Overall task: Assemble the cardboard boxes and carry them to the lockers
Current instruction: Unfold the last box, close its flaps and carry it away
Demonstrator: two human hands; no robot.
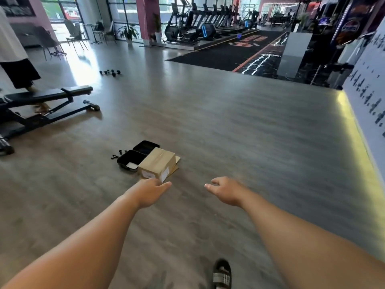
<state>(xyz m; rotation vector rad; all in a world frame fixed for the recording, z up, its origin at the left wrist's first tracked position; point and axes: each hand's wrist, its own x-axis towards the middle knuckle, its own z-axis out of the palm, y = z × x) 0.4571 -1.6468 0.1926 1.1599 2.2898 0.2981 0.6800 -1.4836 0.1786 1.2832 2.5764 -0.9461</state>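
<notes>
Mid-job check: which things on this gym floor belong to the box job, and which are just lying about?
Belongs to the job:
- cardboard box, closed, on the floor
- flat cardboard under its far side
- left hand and right hand, both empty, reaching toward it

Just lying about:
- open black case beside the box
- small black parts by the case
- weight bench
- dumbbells
</notes>
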